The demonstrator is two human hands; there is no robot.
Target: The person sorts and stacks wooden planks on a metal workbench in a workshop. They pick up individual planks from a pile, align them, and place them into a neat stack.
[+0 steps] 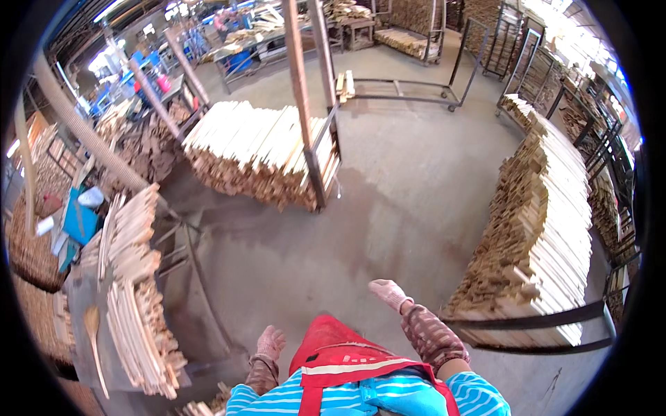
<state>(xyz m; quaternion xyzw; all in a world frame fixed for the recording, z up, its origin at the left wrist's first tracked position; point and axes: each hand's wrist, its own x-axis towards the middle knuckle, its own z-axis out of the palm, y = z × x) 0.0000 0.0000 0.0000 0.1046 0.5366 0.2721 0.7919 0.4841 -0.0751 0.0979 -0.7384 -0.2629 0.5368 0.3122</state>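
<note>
My left hand (270,342), in a pale pinkish glove, hangs over the floor to the left of my red apron (347,347). Its fingers are apart and nothing is in them. On the other side, my gloved right hand (390,295) reaches out over bare concrete with its fingers stretched out, also holding nothing. Closest to the left hand is a machine table (128,347) with a row of pale wood strips (135,333) on it. A long stack of wood strips (534,229) in a metal rack stands to the right of my right hand.
A second stack of strips (257,145) stands ahead, beside a rusty upright post (305,104). A low metal cart (409,90) is farther back. On the left table lies a long-handled brush (94,333), with a blue box (80,216) behind. A ribbed hose (87,128) slants above.
</note>
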